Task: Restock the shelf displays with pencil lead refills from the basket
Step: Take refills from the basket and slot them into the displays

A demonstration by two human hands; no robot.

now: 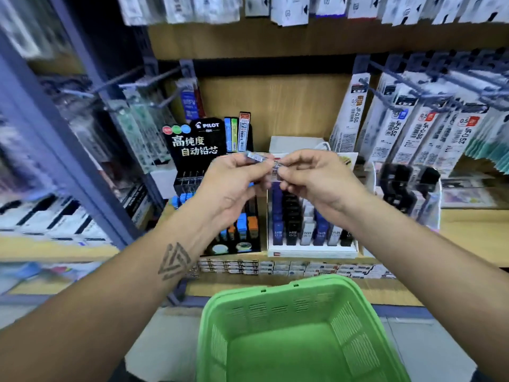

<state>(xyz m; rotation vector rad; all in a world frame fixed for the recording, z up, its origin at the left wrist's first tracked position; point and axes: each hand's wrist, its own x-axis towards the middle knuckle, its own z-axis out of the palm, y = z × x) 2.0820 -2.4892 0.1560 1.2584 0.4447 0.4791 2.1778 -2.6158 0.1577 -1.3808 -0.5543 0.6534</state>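
Both hands are raised in front of the shelf, fingertips meeting. My left hand [234, 183] grips a few small clear lead refill cases [256, 156]. My right hand [314, 175] pinches one of the cases [276, 172] at its end, between thumb and forefinger. Below them stands a black Pilot display [198, 142] with blue and orange refill cases in its slots. Beside it is a white display tray [311, 250] with rows of black, blue and grey HB refills. The green basket [297, 334] sits low in front of me; its visible floor holds nothing.
Hooks at the right carry hanging white refill packs [402, 128]. More hooks with packs [137, 125] stick out at the left. A row of small boxes [289, 267] lines the wooden shelf's front edge. A blue metal upright [68, 150] stands at the left.
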